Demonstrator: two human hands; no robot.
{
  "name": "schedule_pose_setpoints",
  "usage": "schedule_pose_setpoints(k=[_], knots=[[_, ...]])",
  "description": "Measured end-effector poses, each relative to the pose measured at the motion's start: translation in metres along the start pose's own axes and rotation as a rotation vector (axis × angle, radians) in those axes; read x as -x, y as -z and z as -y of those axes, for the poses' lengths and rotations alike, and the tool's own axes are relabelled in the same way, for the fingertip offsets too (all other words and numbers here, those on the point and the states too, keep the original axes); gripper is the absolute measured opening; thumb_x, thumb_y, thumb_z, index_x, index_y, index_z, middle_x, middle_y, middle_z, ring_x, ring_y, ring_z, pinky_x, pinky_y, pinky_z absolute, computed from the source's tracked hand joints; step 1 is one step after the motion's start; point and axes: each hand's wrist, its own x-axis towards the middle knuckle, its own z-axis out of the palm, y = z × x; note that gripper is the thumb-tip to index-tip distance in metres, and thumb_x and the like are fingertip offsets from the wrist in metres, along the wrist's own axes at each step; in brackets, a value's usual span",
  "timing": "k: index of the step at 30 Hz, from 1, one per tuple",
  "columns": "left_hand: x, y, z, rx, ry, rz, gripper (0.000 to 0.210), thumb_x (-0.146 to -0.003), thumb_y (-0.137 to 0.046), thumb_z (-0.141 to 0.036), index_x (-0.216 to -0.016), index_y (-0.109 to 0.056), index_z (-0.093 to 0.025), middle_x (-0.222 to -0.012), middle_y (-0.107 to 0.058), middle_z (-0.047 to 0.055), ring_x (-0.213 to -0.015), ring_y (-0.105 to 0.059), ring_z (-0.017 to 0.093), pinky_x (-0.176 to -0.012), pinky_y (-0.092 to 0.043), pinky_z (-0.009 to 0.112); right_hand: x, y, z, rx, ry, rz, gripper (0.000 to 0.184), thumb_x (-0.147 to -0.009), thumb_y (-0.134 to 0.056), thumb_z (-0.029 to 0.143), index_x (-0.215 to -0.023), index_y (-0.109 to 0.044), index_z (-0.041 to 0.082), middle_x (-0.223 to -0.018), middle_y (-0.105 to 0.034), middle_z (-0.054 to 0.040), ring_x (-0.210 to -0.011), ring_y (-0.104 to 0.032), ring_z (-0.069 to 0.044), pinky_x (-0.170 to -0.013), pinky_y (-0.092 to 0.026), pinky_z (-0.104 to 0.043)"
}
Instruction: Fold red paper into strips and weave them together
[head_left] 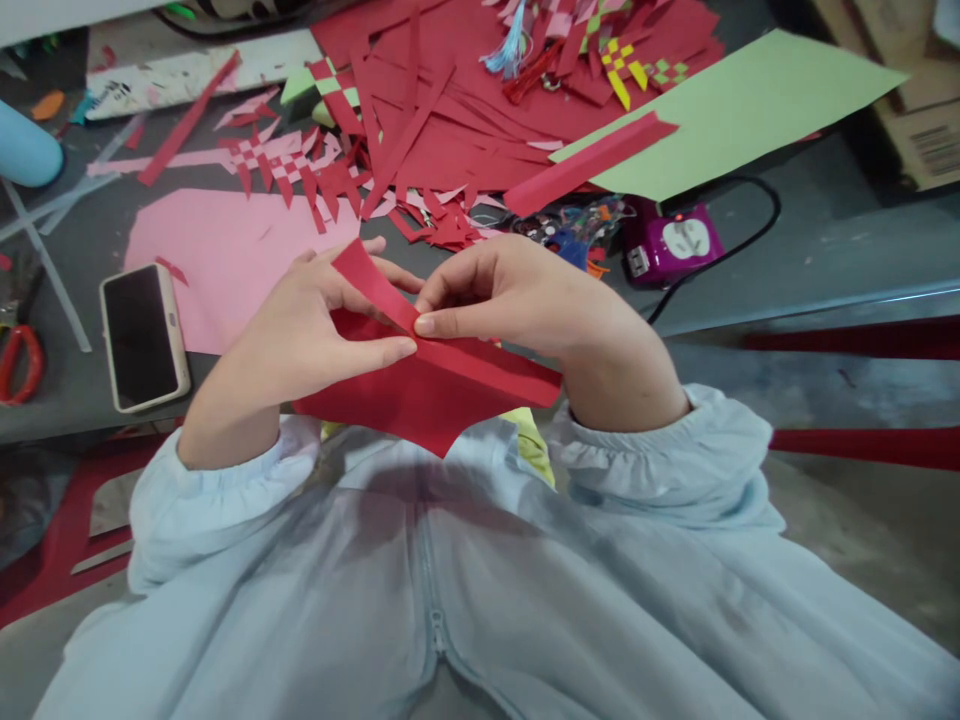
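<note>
A sheet of red paper (420, 395) is held between my two hands above the table's front edge, close to my body. Its top edge is folded into a strip that bends upward at the left. My left hand (315, 320) grips the paper, thumb flat on the front and fingers behind it. With thumb and index finger my right hand (502, 300) pinches the folded strip near the middle, just right of my left thumb. The lower edge of the paper hangs in a point. Parts of my left fingers are hidden behind it.
Pink paper (247, 230) and a phone (145, 335) lie to the left, with red-handled scissors (21, 365) beyond. Red strips and scraps (420, 120) cover the back. At right are a green sheet (750, 120), a purple power socket (671, 245) with a cable, and a cardboard box (922, 130).
</note>
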Motion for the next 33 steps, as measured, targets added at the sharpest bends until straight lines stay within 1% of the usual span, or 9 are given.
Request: schedule_pose_setpoints(k=[4, 8, 13, 18, 21, 24, 27, 29, 33], knots=[[0.001, -0.001, 0.004, -0.044, -0.001, 0.03, 0.024, -0.079, -0.069, -0.048, -0.092, -0.074, -0.029, -0.123, -0.072, 0.0, -0.134, -0.053, 0.031, -0.119, -0.035, 0.049, -0.001, 0.005, 0.005, 0.069, -0.038, 0.051, 0.011, -0.076, -0.073, 0.029, -0.077, -0.075, 0.019, -0.063, -0.066, 0.0025, -0.062, -0.057, -0.01, -0.056, -0.043, -0.024], [0.0, -0.005, 0.008, -0.073, -0.014, 0.025, 0.028, -0.082, -0.067, -0.051, -0.091, -0.072, -0.025, -0.13, -0.069, 0.003, -0.139, -0.049, 0.032, -0.12, -0.029, 0.051, -0.002, 0.003, 0.006, 0.094, -0.026, 0.017, 0.011, -0.076, -0.071, 0.029, -0.077, -0.075, 0.019, -0.067, -0.069, 0.0016, -0.066, -0.06, -0.01, -0.059, -0.045, -0.024], [-0.003, -0.006, 0.005, -0.076, 0.008, 0.021, 0.025, -0.081, -0.069, -0.047, -0.095, -0.072, -0.027, -0.126, -0.071, 0.001, -0.138, -0.05, 0.032, -0.119, -0.032, 0.05, 0.0, -0.002, 0.005, 0.055, -0.028, -0.02, 0.011, -0.078, -0.071, 0.029, -0.076, -0.073, 0.019, -0.073, -0.071, -0.0001, -0.072, -0.064, -0.013, -0.063, -0.048, -0.026], [-0.002, -0.003, 0.001, -0.009, 0.032, -0.011, 0.033, -0.077, -0.073, -0.045, -0.105, -0.072, -0.028, -0.124, -0.072, 0.001, -0.136, -0.053, 0.032, -0.118, -0.036, 0.048, 0.001, -0.004, 0.002, -0.024, -0.036, -0.033, 0.01, -0.078, -0.071, 0.028, -0.074, -0.071, 0.019, -0.075, -0.072, -0.0002, -0.077, -0.065, -0.014, -0.065, -0.05, -0.027], [0.0, -0.002, 0.001, 0.016, 0.048, -0.017, 0.027, -0.076, -0.074, -0.045, -0.097, -0.074, -0.027, -0.123, -0.072, 0.0, -0.138, -0.051, 0.033, -0.118, -0.037, 0.048, 0.0, -0.003, -0.002, -0.013, -0.022, -0.04, 0.011, -0.078, -0.072, 0.03, -0.076, -0.071, 0.019, -0.076, -0.072, -0.0004, -0.079, -0.065, -0.015, -0.068, -0.051, -0.028], [-0.001, -0.002, 0.002, 0.023, 0.026, 0.003, 0.023, -0.078, -0.072, -0.047, -0.087, -0.074, -0.026, -0.121, -0.073, -0.001, -0.136, -0.052, 0.032, -0.118, -0.036, 0.049, -0.001, -0.001, -0.005, 0.028, -0.019, -0.041, 0.013, -0.078, -0.073, 0.033, -0.078, -0.073, 0.02, -0.076, -0.072, -0.0008, -0.08, -0.065, -0.016, -0.069, -0.052, -0.029], [-0.002, -0.002, 0.003, 0.0, -0.001, 0.021, 0.024, -0.079, -0.07, -0.049, -0.085, -0.075, -0.027, -0.121, -0.074, 0.0, -0.136, -0.053, 0.033, -0.119, -0.034, 0.05, -0.002, 0.001, -0.005, 0.065, -0.03, -0.019, 0.014, -0.078, -0.073, 0.033, -0.078, -0.074, 0.02, -0.075, -0.071, -0.0009, -0.077, -0.065, -0.015, -0.067, -0.051, -0.028], [-0.003, -0.002, 0.005, -0.022, 0.005, 0.027, 0.026, -0.08, -0.07, -0.051, -0.089, -0.075, -0.027, -0.123, -0.073, 0.001, -0.137, -0.051, 0.033, -0.119, -0.033, 0.051, -0.002, 0.002, -0.003, 0.082, -0.032, -0.012, 0.015, -0.078, -0.072, 0.035, -0.079, -0.074, 0.02, -0.074, -0.071, -0.0009, -0.075, -0.064, -0.015, -0.066, -0.05, -0.028], [-0.004, -0.005, 0.006, -0.062, 0.044, 0.026, 0.037, -0.081, -0.068, -0.053, -0.108, -0.072, -0.028, -0.129, -0.07, 0.002, -0.138, -0.05, 0.034, -0.119, -0.032, 0.052, -0.003, 0.0, 0.0, 0.102, -0.024, -0.022, 0.014, -0.08, -0.07, 0.033, -0.078, -0.073, 0.019, -0.075, -0.071, -0.0009, -0.074, -0.063, -0.014, -0.065, -0.049, -0.027]])
